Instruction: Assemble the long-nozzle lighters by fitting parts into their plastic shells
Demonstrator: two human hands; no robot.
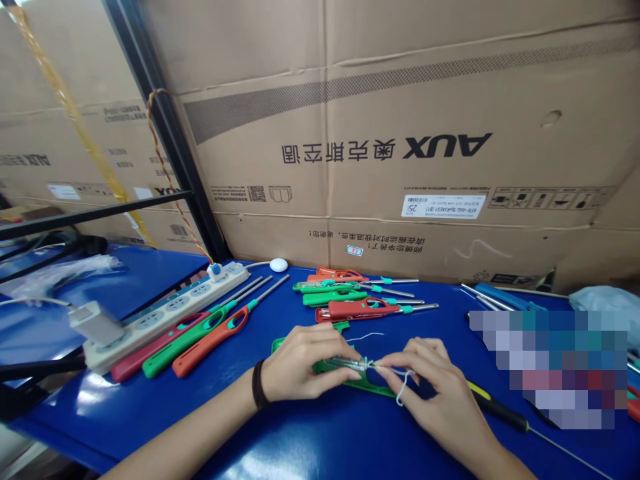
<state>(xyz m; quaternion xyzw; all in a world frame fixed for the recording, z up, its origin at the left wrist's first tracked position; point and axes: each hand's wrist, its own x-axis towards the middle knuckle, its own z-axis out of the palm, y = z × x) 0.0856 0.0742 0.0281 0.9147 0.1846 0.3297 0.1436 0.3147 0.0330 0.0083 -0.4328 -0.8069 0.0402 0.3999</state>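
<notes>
Head view: right hand (pixel 430 377) pinching white string (pixel 399 400) at the green lighter (pixel 375 387), which the left hand (pixel 313 360) clamps between thumb and fingers, mid-worktop (pixel 240 427) — apparently tying, which calls for a steady pull; lighters (pixel 357 308) lie toward the far edge.

The blue surface (pixel 260 440) is smooth and glossy, catching light. The green lighter shell (pixel 377 386) is smooth plastic. The lighter rods (pixel 270 290) look shiny metal, like the screwdriver shaft (pixel 565 450). The power strip (pixel 163 312) is smooth white plastic; the cardboard (pixel 360 87) is matt, creased paper.
</notes>
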